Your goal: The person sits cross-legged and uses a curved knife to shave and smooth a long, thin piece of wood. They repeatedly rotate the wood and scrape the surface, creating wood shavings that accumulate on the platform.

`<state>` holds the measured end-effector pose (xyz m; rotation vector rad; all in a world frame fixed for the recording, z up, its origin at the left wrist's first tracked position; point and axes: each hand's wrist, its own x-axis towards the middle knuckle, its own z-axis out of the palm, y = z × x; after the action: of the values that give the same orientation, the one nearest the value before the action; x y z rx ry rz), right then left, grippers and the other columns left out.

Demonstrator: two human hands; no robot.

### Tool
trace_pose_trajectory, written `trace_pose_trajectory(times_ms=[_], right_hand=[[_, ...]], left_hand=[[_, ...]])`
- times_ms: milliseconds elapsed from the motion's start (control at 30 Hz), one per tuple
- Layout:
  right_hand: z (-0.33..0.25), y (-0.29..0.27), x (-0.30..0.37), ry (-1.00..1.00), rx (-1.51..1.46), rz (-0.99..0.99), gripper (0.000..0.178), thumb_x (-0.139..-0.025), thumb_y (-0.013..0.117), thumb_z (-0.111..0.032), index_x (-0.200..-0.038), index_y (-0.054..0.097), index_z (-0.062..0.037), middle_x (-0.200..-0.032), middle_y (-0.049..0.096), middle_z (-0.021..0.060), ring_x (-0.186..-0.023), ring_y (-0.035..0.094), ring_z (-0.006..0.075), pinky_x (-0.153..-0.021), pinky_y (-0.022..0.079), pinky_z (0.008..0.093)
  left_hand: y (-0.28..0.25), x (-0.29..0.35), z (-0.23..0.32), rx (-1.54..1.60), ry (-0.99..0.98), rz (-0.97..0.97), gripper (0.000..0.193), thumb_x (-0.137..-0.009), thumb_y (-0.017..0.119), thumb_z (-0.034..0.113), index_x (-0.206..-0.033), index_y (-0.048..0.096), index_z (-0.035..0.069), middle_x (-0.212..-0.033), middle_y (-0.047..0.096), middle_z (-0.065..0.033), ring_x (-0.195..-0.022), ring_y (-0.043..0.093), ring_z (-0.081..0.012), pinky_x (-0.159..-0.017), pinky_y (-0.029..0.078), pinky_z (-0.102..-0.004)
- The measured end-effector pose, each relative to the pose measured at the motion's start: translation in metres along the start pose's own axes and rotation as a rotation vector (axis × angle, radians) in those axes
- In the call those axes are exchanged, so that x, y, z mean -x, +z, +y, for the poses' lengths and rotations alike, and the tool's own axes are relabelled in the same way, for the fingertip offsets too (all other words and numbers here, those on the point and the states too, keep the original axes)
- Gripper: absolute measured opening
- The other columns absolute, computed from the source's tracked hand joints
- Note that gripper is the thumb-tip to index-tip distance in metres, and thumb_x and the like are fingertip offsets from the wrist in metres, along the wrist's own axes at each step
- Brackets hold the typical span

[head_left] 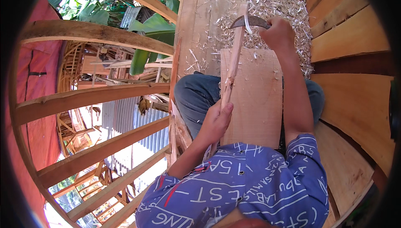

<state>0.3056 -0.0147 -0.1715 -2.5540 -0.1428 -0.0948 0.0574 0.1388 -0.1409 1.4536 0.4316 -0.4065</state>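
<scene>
My left hand is closed round the near part of a long, narrow wooden strip, which points away from me and slants slightly right. In my right hand is the handle of a sickle, the handle itself covered by my fingers. Its dark curved blade lies across the far part of the strip. A pale curled shaving rises at the blade. Under the strip, a wide wooden board rests across my legs.
Heaps of wood shavings cover the plank floor ahead and to the right. A slatted wooden railing runs along the left, with corrugated metal sheets below it. Wooden panels form the right side.
</scene>
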Motion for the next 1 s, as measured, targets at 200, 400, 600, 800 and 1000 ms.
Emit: trace_pose_trajectory(times_ms=[200,400,600,800,1000], right_hand=[[0.004,0.02,-0.017,0.104,-0.114,-0.016,0.027,-0.064,0.065,-0.029,-0.08,0.071,-0.0087,-0.077,0.067,0.0162,-0.076,0.066,0.0325,-0.072,0.053,0.0406],[0.001,0.033,-0.016,0.135,-0.171,-0.012,0.027,-0.064,0.063,-0.027,-0.082,0.071,-0.0077,-0.081,0.068,0.0159,-0.08,0.066,0.0324,-0.074,0.052,0.0392],[-0.005,0.035,-0.025,0.069,-0.143,0.028,0.027,-0.065,0.064,-0.028,-0.081,0.071,-0.0071,-0.078,0.068,0.0157,-0.079,0.066,0.0321,-0.074,0.052,0.0392],[0.001,0.025,0.034,-0.011,-0.184,-0.008,0.023,-0.073,0.063,-0.028,-0.072,0.068,-0.0055,-0.064,0.063,0.0152,-0.062,0.065,0.0326,-0.06,0.051,0.0401],[0.028,-0.003,0.001,-0.151,-0.026,0.184,0.023,-0.071,0.066,-0.027,-0.072,0.066,-0.0045,-0.063,0.062,0.0161,-0.063,0.064,0.0333,-0.059,0.05,0.0405]], left_hand=[[0.001,-0.004,0.003,0.004,-0.022,0.026,0.032,-0.1,0.039,0.038,-0.083,0.039,0.011,-0.049,0.033,0.0051,-0.035,0.031,-0.0044,-0.032,0.025,-0.0205],[0.005,-0.005,0.002,0.035,-0.046,0.056,0.035,-0.099,0.039,0.04,-0.081,0.038,0.011,-0.049,0.033,0.0048,-0.035,0.031,-0.0045,-0.032,0.026,-0.0204],[0.001,0.0,0.003,0.067,-0.076,0.027,0.033,-0.099,0.04,0.04,-0.083,0.038,0.011,-0.049,0.033,0.0051,-0.036,0.031,-0.0039,-0.032,0.026,-0.0201],[-0.011,0.001,-0.007,0.186,-0.126,-0.068,0.032,-0.099,0.043,0.036,-0.085,0.044,0.008,-0.052,0.038,0.0067,-0.039,0.034,-0.0026,-0.036,0.028,-0.0202],[0.003,0.007,-0.007,0.148,-0.13,-0.161,0.034,-0.098,0.041,0.042,-0.082,0.037,0.013,-0.049,0.032,0.0062,-0.036,0.031,-0.0031,-0.033,0.026,-0.0191]])
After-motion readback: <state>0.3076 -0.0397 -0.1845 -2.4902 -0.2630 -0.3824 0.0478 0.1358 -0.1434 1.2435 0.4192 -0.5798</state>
